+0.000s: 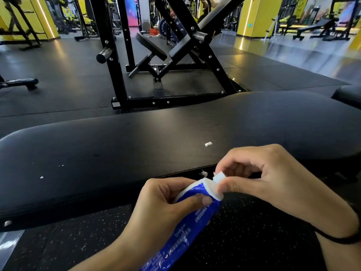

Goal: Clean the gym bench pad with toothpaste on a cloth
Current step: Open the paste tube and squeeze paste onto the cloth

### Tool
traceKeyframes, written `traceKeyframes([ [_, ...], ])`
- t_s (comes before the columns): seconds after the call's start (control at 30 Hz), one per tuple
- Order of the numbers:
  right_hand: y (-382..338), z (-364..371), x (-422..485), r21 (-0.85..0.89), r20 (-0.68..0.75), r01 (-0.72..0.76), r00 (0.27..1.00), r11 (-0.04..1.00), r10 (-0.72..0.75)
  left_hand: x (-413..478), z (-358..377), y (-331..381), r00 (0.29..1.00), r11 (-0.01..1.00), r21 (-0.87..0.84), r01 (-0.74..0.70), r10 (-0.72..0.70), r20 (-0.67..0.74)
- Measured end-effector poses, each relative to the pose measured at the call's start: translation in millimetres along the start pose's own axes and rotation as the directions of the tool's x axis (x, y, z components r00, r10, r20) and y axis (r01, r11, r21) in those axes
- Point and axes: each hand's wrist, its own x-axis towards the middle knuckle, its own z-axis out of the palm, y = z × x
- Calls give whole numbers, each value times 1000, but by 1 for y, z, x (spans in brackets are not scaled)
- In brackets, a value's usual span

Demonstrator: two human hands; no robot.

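A long black gym bench pad runs across the middle of the view. My left hand grips a blue and white toothpaste tube near its shoulder, just in front of the pad's near edge. My right hand pinches the tube's white cap between thumb and fingers. A small white dab of toothpaste lies on the pad beyond my right hand. Another white smear sits at the pad's near edge. No cloth is in view.
A black steel weight machine stands on the dark rubber floor right behind the pad. A second black pad shows at the right edge. Speckled floor lies under my hands. Yellow walls and other benches fill the background.
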Motion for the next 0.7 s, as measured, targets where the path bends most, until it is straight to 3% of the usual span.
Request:
traceKeyframes([
  [0.13,4,8,3,-276,-79,-12,997,961,-10,-1,3,5,999,999,15,-35,35,-7],
  [0.2,4,5,2,-252,-86,-51,996,966,30,0,2,4,999,999,30,-31,31,-17],
  [0.3,0,-5,-1,-9,60,-46,997,999,47,1,-2,0,1000,1000,17,0,0,-21],
  [0.37,0,-8,-2,-3,92,-1,996,1000,1,1,-4,-1,1000,1000,28,7,-6,-23],
  [0.43,0,-1,-1,-101,38,2,999,995,2,1,-4,-1,1000,999,42,1,0,-29],
  [0.53,7,10,3,-402,-37,24,998,915,-43,1,-1,1,999,999,31,-10,11,-34],
  [0.57,8,9,3,-414,-45,11,998,910,-32,2,-1,1,999,999,28,-16,17,-34],
  [0.7,4,-2,6,-63,40,53,998,997,-50,4,-4,1,996,999,15,-52,53,-66],
])
